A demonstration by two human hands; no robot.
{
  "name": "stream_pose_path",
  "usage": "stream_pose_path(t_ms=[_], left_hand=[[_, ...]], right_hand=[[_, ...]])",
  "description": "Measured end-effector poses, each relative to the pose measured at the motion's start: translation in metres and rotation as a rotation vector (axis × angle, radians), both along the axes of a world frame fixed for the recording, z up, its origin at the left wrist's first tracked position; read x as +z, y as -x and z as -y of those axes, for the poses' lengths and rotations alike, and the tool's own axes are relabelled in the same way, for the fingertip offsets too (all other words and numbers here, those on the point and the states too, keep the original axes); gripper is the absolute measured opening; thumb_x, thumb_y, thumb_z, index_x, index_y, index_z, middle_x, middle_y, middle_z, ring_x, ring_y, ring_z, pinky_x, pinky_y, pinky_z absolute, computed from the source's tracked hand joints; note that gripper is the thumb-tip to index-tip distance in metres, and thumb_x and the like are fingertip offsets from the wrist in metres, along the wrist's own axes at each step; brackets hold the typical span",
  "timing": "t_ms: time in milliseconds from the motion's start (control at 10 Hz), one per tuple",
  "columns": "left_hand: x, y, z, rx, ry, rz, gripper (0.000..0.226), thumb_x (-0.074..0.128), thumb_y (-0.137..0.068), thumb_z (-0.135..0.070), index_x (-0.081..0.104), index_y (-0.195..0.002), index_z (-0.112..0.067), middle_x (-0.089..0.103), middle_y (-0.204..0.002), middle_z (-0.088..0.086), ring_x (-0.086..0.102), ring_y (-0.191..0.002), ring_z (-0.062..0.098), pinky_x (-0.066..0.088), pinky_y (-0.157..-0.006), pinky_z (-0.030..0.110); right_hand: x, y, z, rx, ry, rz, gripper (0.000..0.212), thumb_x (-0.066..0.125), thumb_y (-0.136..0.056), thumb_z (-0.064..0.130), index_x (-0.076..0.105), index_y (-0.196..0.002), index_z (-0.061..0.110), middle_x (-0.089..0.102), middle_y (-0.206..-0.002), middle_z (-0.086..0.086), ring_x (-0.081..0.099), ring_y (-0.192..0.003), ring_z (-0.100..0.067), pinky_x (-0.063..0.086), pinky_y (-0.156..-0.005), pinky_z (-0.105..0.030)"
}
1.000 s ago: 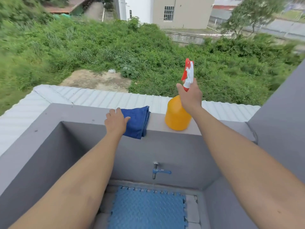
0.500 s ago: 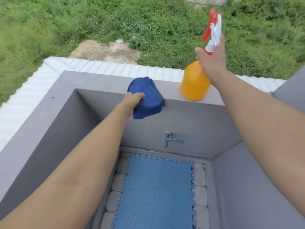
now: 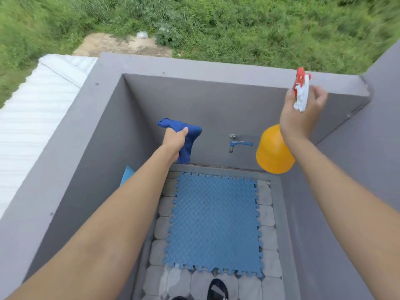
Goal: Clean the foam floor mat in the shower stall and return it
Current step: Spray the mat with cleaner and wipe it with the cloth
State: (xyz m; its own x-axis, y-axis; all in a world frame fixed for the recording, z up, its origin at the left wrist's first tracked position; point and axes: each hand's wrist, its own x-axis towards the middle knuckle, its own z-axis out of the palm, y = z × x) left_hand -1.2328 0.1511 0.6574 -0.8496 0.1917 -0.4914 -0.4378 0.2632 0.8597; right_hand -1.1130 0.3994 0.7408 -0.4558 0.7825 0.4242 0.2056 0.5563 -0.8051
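Note:
A blue foam floor mat (image 3: pixel 214 221) with jigsaw edges lies flat on the grey tiled floor of the stall. My left hand (image 3: pixel 175 140) grips a bunched dark blue cloth (image 3: pixel 187 135) in the air in front of the back wall. My right hand (image 3: pixel 299 118) holds an orange spray bottle (image 3: pixel 273 151) by its neck, below the red and white trigger head (image 3: pixel 301 92). The bottle hangs in the air above the mat's far right corner.
Grey concrete walls (image 3: pixel 91 148) enclose the stall on three sides, with a flat ledge on top. A blue-handled tap (image 3: pixel 237 144) sticks out of the back wall. A light blue piece (image 3: pixel 126 175) leans at the left wall. My shoe (image 3: pixel 217 290) stands at the mat's near edge.
Both hands lifted the cloth and the spray bottle off the ledge and brought them down inside the stall. The view tipped down toward the mat.

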Motion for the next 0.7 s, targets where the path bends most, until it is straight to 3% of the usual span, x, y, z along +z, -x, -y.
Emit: stream_pose_path(t_ms=[100,200,300,400,500,600,700], left_hand=[[-0.028,-0.015,0.023,0.052,-0.006,0.050,0.051,0.055,-0.093,-0.033,0.042,-0.134,-0.005,0.052,-0.125,0.009,0.052,-0.116,0.026,0.044,-0.101,0.048],[-0.084,-0.018,0.037,0.124,-0.079,0.079,0.052,0.059,-0.092,-0.033,0.043,-0.132,-0.005,0.055,-0.125,0.010,0.055,-0.114,0.027,0.045,-0.101,0.046],[-0.156,-0.030,0.047,0.179,-0.116,0.064,0.048,0.057,-0.093,-0.036,0.047,-0.125,-0.002,0.060,-0.110,0.009,0.058,-0.101,0.025,0.048,-0.092,0.039],[-0.246,-0.056,0.056,0.187,-0.125,0.084,0.045,0.052,-0.095,-0.038,0.052,-0.124,-0.004,0.060,-0.089,0.003,0.060,-0.086,0.023,0.051,-0.084,0.038],[-0.354,-0.060,0.066,0.164,-0.098,0.067,0.044,0.048,-0.097,-0.034,0.050,-0.127,-0.002,0.061,-0.092,0.005,0.059,-0.082,0.023,0.052,-0.084,0.040],[-0.434,-0.054,0.068,0.115,-0.064,-0.022,0.045,0.047,-0.097,-0.034,0.048,-0.130,-0.003,0.061,-0.116,0.016,0.058,-0.093,0.027,0.052,-0.093,0.046],[-0.497,-0.059,0.075,0.115,-0.040,-0.041,0.046,0.047,-0.095,-0.037,0.049,-0.130,-0.007,0.058,-0.129,0.017,0.061,-0.105,0.031,0.050,-0.097,0.048]], right_hand=[[-0.047,-0.040,0.034,0.050,0.229,0.070,0.010,0.051,-0.095,0.028,0.052,-0.104,0.024,0.060,-0.105,-0.012,0.064,-0.052,-0.011,0.049,-0.052,-0.019],[-0.117,-0.065,0.066,0.092,0.277,0.193,0.010,0.051,-0.096,0.030,0.052,-0.106,0.029,0.063,-0.080,-0.003,0.061,-0.041,-0.012,0.054,-0.058,-0.029],[-0.212,-0.077,0.088,0.184,0.339,0.270,0.018,0.053,-0.096,0.028,0.060,-0.104,0.013,0.056,-0.073,0.001,0.059,-0.040,-0.018,0.053,-0.053,-0.029],[-0.324,-0.095,0.105,0.221,0.395,0.371,0.030,0.053,-0.095,0.032,0.061,-0.089,0.003,0.056,-0.072,-0.010,0.056,-0.034,-0.012,0.043,-0.038,-0.017],[-0.433,-0.101,0.113,0.246,0.437,0.494,0.035,0.053,-0.095,0.031,0.059,-0.083,-0.001,0.055,-0.071,-0.014,0.056,-0.031,-0.010,0.039,-0.034,-0.015],[-0.526,-0.101,0.123,0.271,0.407,0.557,0.035,0.052,-0.096,0.033,0.057,-0.074,0.006,0.057,-0.066,-0.013,0.057,-0.033,-0.010,0.045,-0.039,-0.020],[-0.587,-0.105,0.135,0.286,0.399,0.575,0.036,0.054,-0.095,0.035,0.053,-0.067,0.012,0.055,-0.062,-0.010,0.064,-0.042,-0.018,0.054,-0.057,-0.036]])
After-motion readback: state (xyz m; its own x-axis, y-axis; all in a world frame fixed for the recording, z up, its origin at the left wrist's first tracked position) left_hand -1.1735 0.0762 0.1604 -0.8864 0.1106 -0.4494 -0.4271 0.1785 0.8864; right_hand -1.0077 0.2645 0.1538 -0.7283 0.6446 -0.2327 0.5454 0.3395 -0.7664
